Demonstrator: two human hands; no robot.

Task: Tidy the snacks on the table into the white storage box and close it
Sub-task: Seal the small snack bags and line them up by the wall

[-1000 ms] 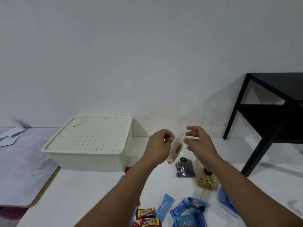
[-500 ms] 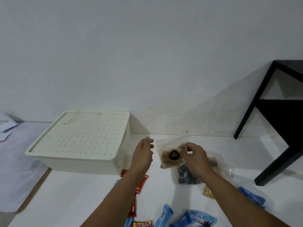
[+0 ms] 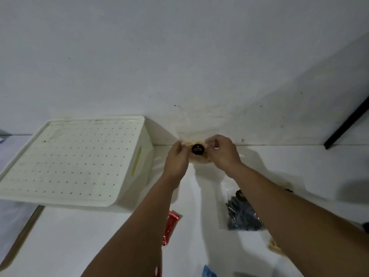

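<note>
The white storage box (image 3: 65, 160), a hard plastic tub with a flat lid dotted with small holes, sits shut on the left of the tabletop (image 3: 299, 166). Just right of it, the left hand (image 3: 176, 157) and right hand (image 3: 222, 152) each hold a pinching grip on a side of a clear snack pouch (image 3: 198, 151) with a round black label, raised above the tabletop. The pouch looks light, crinkly and slippery, so its edges are likely the safest hold, while a similar pouch of dark snacks (image 3: 242, 214) lies flat farther right.

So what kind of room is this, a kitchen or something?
Probably a plain spare room or workroom, not a kitchen: a bare white wall, a white table with a closed storage box and loose snack packets, and a black side table's leg.
</note>
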